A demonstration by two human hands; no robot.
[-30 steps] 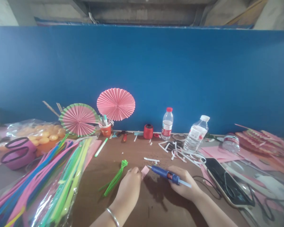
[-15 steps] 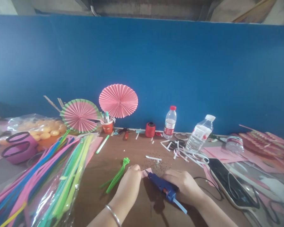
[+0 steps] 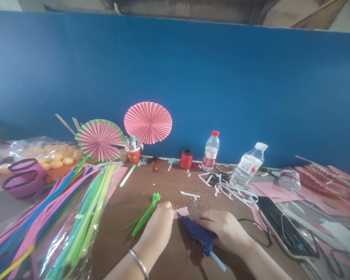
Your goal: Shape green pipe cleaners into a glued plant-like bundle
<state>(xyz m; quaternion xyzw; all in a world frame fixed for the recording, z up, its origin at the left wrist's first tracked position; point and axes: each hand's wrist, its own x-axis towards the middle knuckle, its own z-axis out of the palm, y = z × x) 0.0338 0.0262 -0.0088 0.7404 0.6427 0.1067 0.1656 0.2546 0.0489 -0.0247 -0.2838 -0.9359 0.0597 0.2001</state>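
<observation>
Paper [image 3: 182,212], a small pink piece, lies at low centre; the left hand [image 3: 162,221] appears to pinch its 9 o'clock end, fingertips hidden. The right hand [image 3: 226,228] is clamped on the glue gun [image 3: 196,234], nozzle at the paper; contact cannot be confirmed. The hands are apart. Step in hand, as judged: gluing the paper. The next move appears to call for steady paper, a controlled nozzle and fingers clear of it.

Taking the paper as centre and the wall [image 3: 221,77] as 12: the brown table [image 3: 163,182] bears dark specks at 1 o'clock, bottles at 1 [image 3: 210,155] and 2 [image 3: 247,166], a phone [image 3: 282,225] at 3, green stems [image 3: 147,214] at 9, a fan [image 3: 148,122] at 11. The wall is blue.
</observation>
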